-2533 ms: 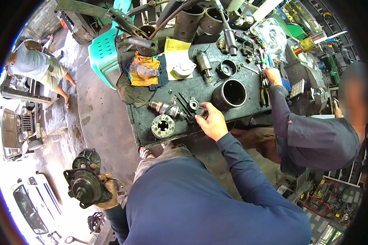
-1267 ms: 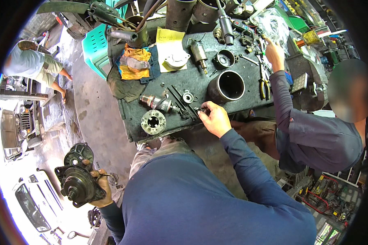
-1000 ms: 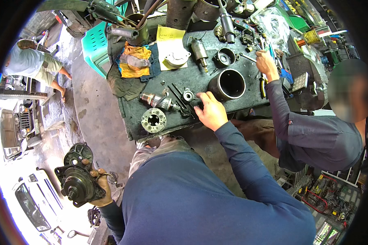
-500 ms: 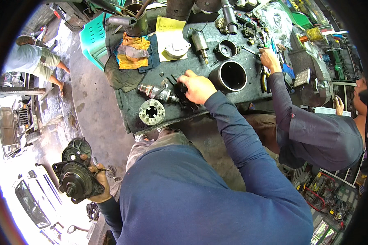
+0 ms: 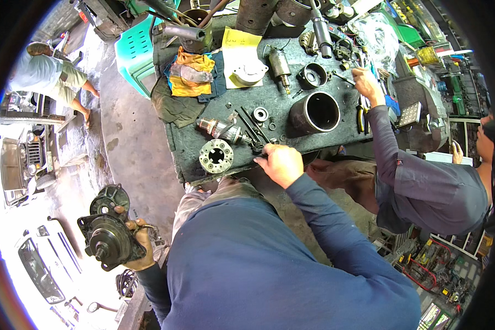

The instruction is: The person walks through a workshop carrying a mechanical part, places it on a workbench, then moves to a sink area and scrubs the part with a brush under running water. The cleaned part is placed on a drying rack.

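Off the table at the lower left, my left hand [image 5: 142, 247] is closed around a dark flanged starter housing [image 5: 109, 241] with a shaft stub. A second round metal end cover [image 5: 109, 202] sits against it, under my thumb. My right hand [image 5: 285, 166] is at the table's near edge, fingers pinched at a small dark part that they mostly hide. Just left of it lie a motor armature [image 5: 222, 131] with copper windings and a round metal ring with holes [image 5: 216, 156]. Two thin dark rods [image 5: 249, 125] and a small gear [image 5: 260, 114] lie beyond my fingers.
An open steel cylinder [image 5: 315, 113] and a smaller round cup [image 5: 312, 76] stand on the dark worktable [image 5: 203, 107]. A co-worker's hand [image 5: 367, 85] holds a tool at the right. Orange cloth [image 5: 192, 66] lies at the left, beside a green plastic stool [image 5: 134, 52].
My right hand has come back toward the table's near edge, uncovering the small gear and the rods. My left hand keeps its hold on the housing. The view has shifted slightly.
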A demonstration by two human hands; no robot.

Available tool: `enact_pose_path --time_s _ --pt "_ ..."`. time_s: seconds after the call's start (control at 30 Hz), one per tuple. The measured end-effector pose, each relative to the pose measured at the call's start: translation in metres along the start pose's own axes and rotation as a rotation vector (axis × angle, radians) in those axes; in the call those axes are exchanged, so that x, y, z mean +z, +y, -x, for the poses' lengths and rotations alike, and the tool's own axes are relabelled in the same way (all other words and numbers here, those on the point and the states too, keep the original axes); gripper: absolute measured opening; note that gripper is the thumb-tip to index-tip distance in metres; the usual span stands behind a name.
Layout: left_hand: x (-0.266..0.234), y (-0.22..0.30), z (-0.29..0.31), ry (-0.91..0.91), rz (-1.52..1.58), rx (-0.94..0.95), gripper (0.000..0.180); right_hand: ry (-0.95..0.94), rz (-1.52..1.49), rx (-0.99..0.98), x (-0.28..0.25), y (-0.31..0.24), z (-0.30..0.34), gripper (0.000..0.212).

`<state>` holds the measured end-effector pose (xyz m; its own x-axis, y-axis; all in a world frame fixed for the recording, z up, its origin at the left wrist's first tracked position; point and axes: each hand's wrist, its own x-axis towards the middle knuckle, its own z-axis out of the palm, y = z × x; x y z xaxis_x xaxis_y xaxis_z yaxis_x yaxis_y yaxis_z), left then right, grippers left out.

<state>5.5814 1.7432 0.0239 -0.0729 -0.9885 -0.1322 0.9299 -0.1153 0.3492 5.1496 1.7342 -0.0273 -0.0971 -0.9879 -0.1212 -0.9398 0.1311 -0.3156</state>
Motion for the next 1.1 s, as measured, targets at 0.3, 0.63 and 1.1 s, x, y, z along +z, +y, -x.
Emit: enact_pose_path --time_s 0.3,0.63,1.1 --pt "-0.008 0.015 -0.021 -0.026 0.055 -0.024 0.068 0.166 0.003 0.12 0.016 -0.006 -0.01 0.031" --pt "-0.031 0.073 -0.035 0.003 0.029 0.054 0.062 -0.183 -0.826 0.007 -0.161 -0.07 -0.015 0.037" --pt "-0.126 0.325 -0.03 0.129 0.13 0.322 0.097 -0.614 -0.77 -0.114 0.003 -0.454 -0.113 0.031"
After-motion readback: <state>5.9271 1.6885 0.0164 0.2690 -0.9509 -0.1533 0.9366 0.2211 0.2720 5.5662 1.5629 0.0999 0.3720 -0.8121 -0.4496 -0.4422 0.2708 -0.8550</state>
